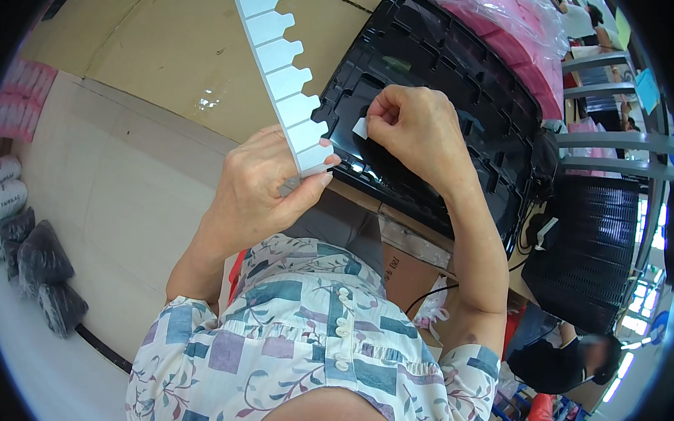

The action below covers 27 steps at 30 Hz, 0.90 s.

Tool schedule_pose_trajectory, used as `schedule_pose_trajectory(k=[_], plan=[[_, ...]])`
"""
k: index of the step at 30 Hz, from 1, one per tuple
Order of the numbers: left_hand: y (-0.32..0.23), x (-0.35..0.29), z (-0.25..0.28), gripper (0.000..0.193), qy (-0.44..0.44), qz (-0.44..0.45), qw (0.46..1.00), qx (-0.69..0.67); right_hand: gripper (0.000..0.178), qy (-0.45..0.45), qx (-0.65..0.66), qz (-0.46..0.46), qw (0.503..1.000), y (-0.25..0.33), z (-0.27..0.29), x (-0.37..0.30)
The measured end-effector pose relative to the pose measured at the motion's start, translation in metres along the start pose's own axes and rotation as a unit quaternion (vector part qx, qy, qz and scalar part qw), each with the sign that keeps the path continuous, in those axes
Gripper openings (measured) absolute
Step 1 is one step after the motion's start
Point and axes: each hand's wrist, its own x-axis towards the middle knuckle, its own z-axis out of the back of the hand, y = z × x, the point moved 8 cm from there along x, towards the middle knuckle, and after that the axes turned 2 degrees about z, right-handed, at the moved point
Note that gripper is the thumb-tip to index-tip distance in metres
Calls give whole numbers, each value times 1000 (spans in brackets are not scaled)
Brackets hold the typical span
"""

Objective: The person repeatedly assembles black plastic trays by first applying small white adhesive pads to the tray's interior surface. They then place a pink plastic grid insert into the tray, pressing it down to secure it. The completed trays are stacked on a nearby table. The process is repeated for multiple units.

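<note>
My left hand (255,180) is closed on the lower end of a long white strip of tab-shaped stickers (280,54), pinched between thumb and fingers. The strip rises away from me, its notched edge facing right. Over a large black ribbed plastic panel (498,138), my right hand (419,131) pinches a small white sticker (361,127) between thumb and forefinger. I cannot tell whether that sticker touches the panel. Both hands are close together, with the strip's lower end beside the panel's near left edge.
A tan tabletop (170,60) carries the panel. Pink pieces under clear plastic (510,30) lie beyond it. To the right are grey metal rails (618,140), a black mesh chair back (584,244) and another person (563,363). Black bags (45,258) sit on the floor at left.
</note>
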Motion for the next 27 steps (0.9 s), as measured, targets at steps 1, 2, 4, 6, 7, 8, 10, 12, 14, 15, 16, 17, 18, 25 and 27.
schedule_pose_trajectory(k=[1, 2, 4, 6, 7, 8, 10, 12, 14, 15, 16, 17, 18, 25, 27], plan=[[0, 0, 0, 20, -1, 3, 1000, 0, 16, 7, 1, -4, 1000, 0, 1, 1], [-1, 0, 0, 20, -2, 6, 1000, 1, 16, 14, 1, -7, 1000, 1, 1, 2], [-1, 0, 1, 21, 0, 6, 1000, 0, 16, 21, -3, -12, 1000, 2, 1, 3], [-1, 0, 1, 22, 5, 1, 1000, -3, 15, 18, -26, -3, 1000, 4, 0, 3], [-2, -1, 1, 22, 5, -3, 1000, -2, 14, 11, -46, 9, 999, 7, 0, 2], [-2, -1, 1, 22, 4, -6, 1000, -2, 13, 4, -66, 20, 998, 10, -1, 1], [-2, -1, 0, 22, 8, -11, 1000, -2, 11, -27, -133, 78, 988, 22, -3, -3], [-1, -1, 0, 22, 14, -14, 1000, -4, 10, -65, -225, 170, 957, 40, -7, -10], [-1, -1, 1, 22, 13, -8, 1000, -4, 10, -17, -301, 221, 928, 57, -16, -17], [-1, 0, 1, 22, 12, -7, 1000, -4, 11, 5, -339, 245, 908, 63, -20, -19], [-2, 0, 2, 22, 10, -10, 1000, -6, 11, -6, -283, 267, 921, 62, -16, -19], [-1, 1, 2, 22, 9, -12, 1000, -7, 11, 5, -204, 245, 948, 52, -12, -15], [-2, 1, 1, 22, 8, -16, 1000, -10, 11, 15, -125, 220, 967, 41, -7, -11], [0, -1, 0, 22, 4, -23, 1000, -17, 13, -64, -143, 140, 978, 29, -9, -11], [0, -1, 0, 21, 3, -29, 999, -13, 15, -27, -144, 230, 962, 42, -11, -17]])
